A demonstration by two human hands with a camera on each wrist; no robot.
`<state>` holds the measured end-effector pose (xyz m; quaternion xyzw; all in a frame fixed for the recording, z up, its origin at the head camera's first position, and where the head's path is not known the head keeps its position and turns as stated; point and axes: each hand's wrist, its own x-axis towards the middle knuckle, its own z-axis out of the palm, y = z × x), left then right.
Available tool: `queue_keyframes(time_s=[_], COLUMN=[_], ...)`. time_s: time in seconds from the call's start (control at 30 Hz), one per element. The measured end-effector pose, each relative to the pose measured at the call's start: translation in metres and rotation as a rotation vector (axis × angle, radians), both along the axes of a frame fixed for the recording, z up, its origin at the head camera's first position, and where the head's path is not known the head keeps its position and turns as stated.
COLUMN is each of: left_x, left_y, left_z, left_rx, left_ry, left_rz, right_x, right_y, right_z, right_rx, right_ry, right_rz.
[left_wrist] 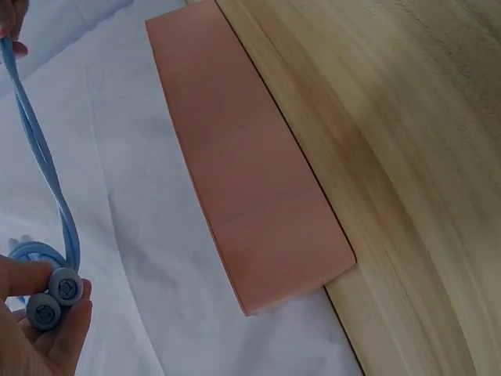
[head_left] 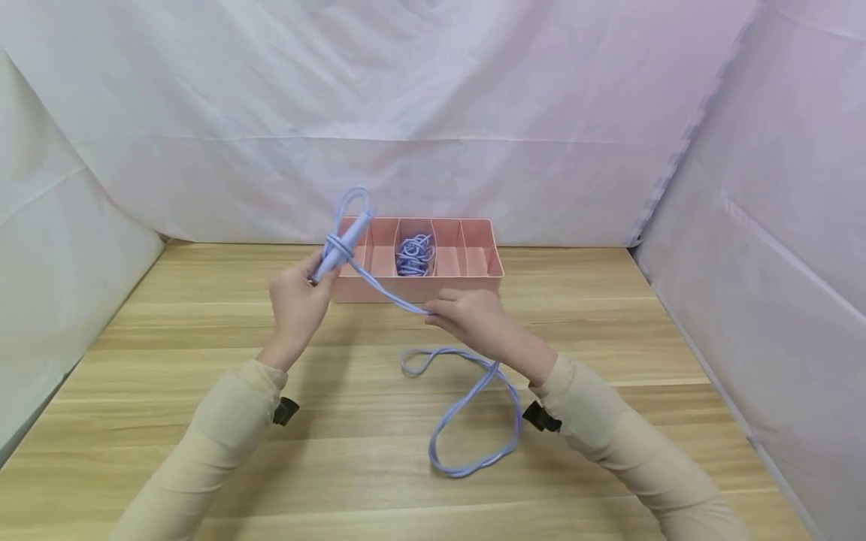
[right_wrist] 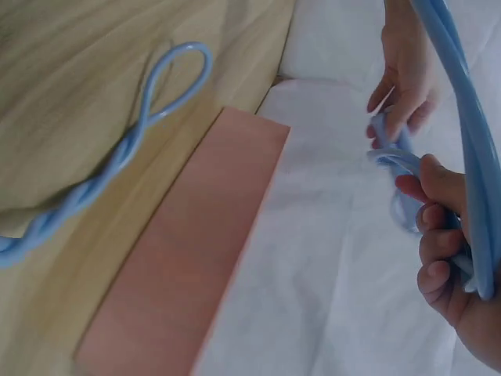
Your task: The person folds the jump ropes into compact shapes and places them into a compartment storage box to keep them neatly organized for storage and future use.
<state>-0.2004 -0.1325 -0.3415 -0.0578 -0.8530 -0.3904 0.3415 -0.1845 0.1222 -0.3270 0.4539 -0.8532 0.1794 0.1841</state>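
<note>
My left hand [head_left: 298, 300] grips the two pale blue handles [left_wrist: 66, 287] of a jump rope side by side; their round ends face the left wrist camera. Around the handles the blue cord [head_left: 338, 246] is wrapped, and a loop of it stands up past their far ends. My right hand [head_left: 476, 319] pinches the doubled cord to the right, and the stretch between both hands slants down. In the right wrist view, the fingers [right_wrist: 438, 247] are curled round the cord. Below the right hand the remaining cord [head_left: 460, 474] lies in loose loops on the table.
Behind the hands stands a pink divided box [head_left: 419, 289] at the table's back edge. Its middle compartment holds a tangled blue cord bundle [head_left: 415, 255]. White cloth [head_left: 433, 113] hangs at the back and both sides of the wooden table [head_left: 169, 330].
</note>
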Motion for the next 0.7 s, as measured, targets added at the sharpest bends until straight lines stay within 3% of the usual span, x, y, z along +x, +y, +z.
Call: queue_keyframes(time_s=[0.1,0.23,0.4,0.57,0.7], left_x=[0.004,0.011,0.017,0.02,0.022], left_y=[0.0,0.002,0.009,0.023,0.032], left_z=[-0.005,-0.012,-0.017,-0.019,-0.023], left_rx=[-0.18,-0.382,-0.48,-0.5,-0.614], left_ry=[-0.03,-0.085,-0.146,-0.178,-0.17], left_rz=[-0.025,-0.073,-0.133,-0.175,-0.217], right_x=[0.006,0.011,0.016,0.02,0.016], right_y=[0.0,-0.002,-0.007,-0.016,-0.021], right_z=[0.006,0.013,0.019,0.021,0.023], right_rx=[0.072,0.128,0.125,0.133,0.105], right_ry=[0.17,0.283,0.286,0.22,0.149], right_rz=[0.047,0.088,0.133,0.195,0.203])
